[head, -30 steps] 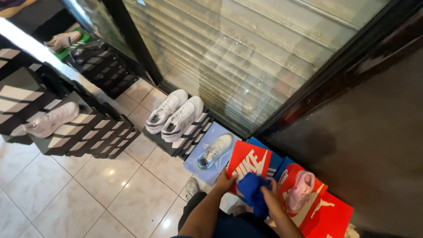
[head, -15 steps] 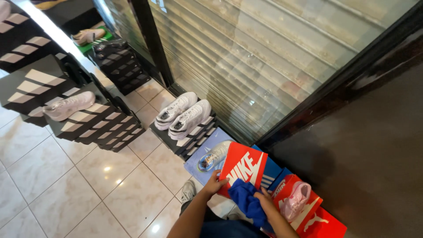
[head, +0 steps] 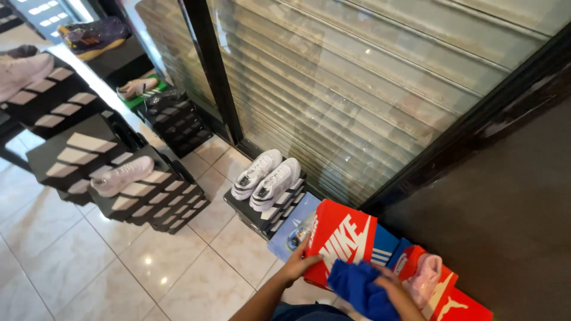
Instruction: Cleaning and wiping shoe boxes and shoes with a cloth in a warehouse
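Observation:
My left hand grips the near left edge of a red shoe box lid, which stands tilted up on its edge. My right hand presses a blue cloth against the lower right part of that lid. Under and beside the lid lies a blue shoe box. To the right a pink shoe rests on another red box.
A pair of white sneakers sits on black boxes by the glass front with its lowered shutter. Stacks of black striped boxes with single shoes stand on the tiled floor at left. A dark wall rises on the right.
The view has swung up and right, so the stacks sit further left. The red lid is tilted more upright, and my right hand has moved the blue cloth across it.

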